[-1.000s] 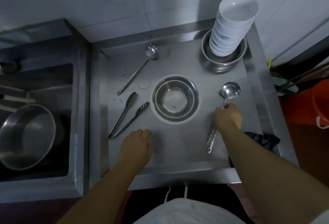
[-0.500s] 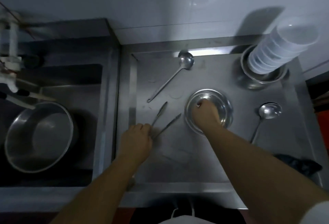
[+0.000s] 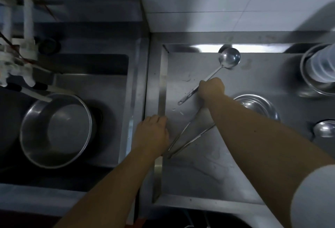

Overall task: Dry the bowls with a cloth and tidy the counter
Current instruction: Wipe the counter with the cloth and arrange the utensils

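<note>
Stainless-steel bench (image 3: 253, 182), raised rim on all visible sides, set against a pale tiled wall (image 3: 199, 1).

Long-handled steel ladle (image 3: 228, 58): bowl near the bench's back edge, handle running down toward the left edge. Right hand (image 3: 211, 88): fingers curled round the middle of that handle, gripping it; the handle's end shows beyond the hand.

Steel tongs (image 3: 188, 139): lying flat near the bench's left edge, arms spread, hinge end toward the front; the tips are hidden under the right forearm.

Left hand (image 3: 151, 135): resting on the bench's left rim, just beside the hinge end of the tongs, fingers bent over the rim; whether it grips anything cannot be told.

Round steel bowl (image 3: 257, 105): middle of the bench, partly hidden by the right forearm.

Stack of white bowls (image 3: 322, 66): standing in a larger steel basin (image 3: 308, 82) at the bench's back right corner, cut off by the frame.

Second steel ladle (image 3: 324, 129): only the bowl in view at the right edge.

Steel sink (image 3: 108, 75): left of the bench, holding a large round steel pan (image 3: 58, 129). White tap fittings (image 3: 20, 46), blurred, above the sink's far left.
</note>
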Tool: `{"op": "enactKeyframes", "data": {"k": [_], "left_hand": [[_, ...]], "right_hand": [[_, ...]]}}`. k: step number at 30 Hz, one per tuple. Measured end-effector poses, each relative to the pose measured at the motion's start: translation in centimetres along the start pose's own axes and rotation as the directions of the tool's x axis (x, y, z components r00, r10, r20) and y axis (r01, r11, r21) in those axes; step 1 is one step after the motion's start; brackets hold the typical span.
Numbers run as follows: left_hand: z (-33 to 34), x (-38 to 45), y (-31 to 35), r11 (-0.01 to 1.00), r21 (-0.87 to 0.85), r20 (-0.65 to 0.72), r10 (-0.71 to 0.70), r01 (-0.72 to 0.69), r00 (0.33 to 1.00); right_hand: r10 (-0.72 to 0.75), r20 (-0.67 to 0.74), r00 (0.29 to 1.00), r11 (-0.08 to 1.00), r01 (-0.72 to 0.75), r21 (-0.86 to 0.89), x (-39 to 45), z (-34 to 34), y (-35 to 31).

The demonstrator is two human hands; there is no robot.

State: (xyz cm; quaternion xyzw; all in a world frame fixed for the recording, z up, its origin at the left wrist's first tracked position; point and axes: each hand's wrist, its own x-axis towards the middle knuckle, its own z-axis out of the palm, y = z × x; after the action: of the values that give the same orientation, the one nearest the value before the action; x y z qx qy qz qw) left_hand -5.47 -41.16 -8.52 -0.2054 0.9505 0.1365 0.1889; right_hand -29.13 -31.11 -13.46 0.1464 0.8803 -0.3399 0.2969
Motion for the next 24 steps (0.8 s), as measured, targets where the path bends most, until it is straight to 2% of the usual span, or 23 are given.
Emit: {"op": "enactKeyframes", "data": {"k": [2, 5, 6, 7, 8, 10, 13, 14, 15, 16, 17, 19, 21, 24], "left_hand": [[0.1, 0.4, -0.2, 1.000, -0.008, 0.020, -0.006, 0.006, 1.000], [0.5, 0.6, -0.5, 1.000, -0.022, 0.049, -0.005, 0.006, 0.999], [0.7, 0.5, -0.6, 1.000, -0.025, 0.057, 0.002, -0.001, 0.998], [0.8, 0.2, -0.6, 1.000, -0.025, 0.065, 0.011, -0.009, 0.998], [1.0, 0.0, -0.6, 1.000, -0.025, 0.068, 0.020, -0.018, 0.998], [1.3, -0.5, -0.6, 0.999, -0.024, 0.065, 0.029, -0.028, 0.997], [1.5, -1.0, -0.4, 0.999, -0.029, 0.069, 0.029, -0.027, 0.997], [1.6, -1.1, -0.3, 0.999, -0.031, 0.072, 0.027, -0.025, 0.997], [1.6, -1.2, -0.1, 0.999, -0.028, 0.073, 0.026, -0.024, 0.997], [1.5, -1.4, 0.2, 0.999, -0.021, 0.072, 0.026, -0.024, 0.997], [1.4, -1.5, 0.6, 1.000, -0.011, 0.070, 0.027, -0.027, 0.997], [1.2, -1.7, 1.7, 0.999, 0.007, 0.058, 0.037, -0.037, 0.998], [0.9, -2.0, 3.1, 0.999, 0.010, 0.053, 0.046, -0.047, 0.998], [0.6, -2.5, 5.5, 0.997, 0.030, 0.045, 0.070, -0.071, 0.997]], "right_hand": [[0.047, -0.005, 0.999, 0.999, -0.047, 0.016, 0.2, 0.3, -0.6], [0.109, 0.051, 0.993, 0.982, -0.115, 0.148, 0.2, 0.2, -1.5], [0.117, 0.042, 0.992, 0.989, -0.120, 0.087, -0.3, 0.1, -1.6], [0.027, 0.036, 0.999, 0.989, -0.021, -0.144, -0.3, 0.4, -1.2], [-0.025, 0.033, 0.999, 0.955, 0.034, -0.294, -0.1, 0.5, -1.1], [-0.022, 0.053, 0.998, 0.947, 0.038, -0.318, -0.1, 0.3, -1.5], [-0.020, 0.042, 0.999, 0.977, 0.028, -0.211, -0.2, -0.3, -1.3], [0.008, 0.039, 0.999, 0.998, -0.006, -0.068, -0.5, -0.7, -0.9], [0.154, 0.074, 0.985, 0.961, -0.167, 0.221, -0.5, -1.1, -0.7], [0.209, 0.100, 0.973, 0.860, -0.231, 0.456, -0.3, -1.9, -0.6], [0.238, 0.104, 0.966, 0.828, -0.257, 0.499, -0.1, -2.4, -0.6], [0.155, 0.064, 0.986, 0.939, -0.167, 0.301, 0.0, -3.8, 0.5], [0.078, 0.018, 0.997, 0.994, -0.079, 0.073, 0.0, -5.7, 2.8], [0.053, 0.049, 0.997, 0.994, -0.057, 0.095, 0.0, -9.1, 6.9]]}}
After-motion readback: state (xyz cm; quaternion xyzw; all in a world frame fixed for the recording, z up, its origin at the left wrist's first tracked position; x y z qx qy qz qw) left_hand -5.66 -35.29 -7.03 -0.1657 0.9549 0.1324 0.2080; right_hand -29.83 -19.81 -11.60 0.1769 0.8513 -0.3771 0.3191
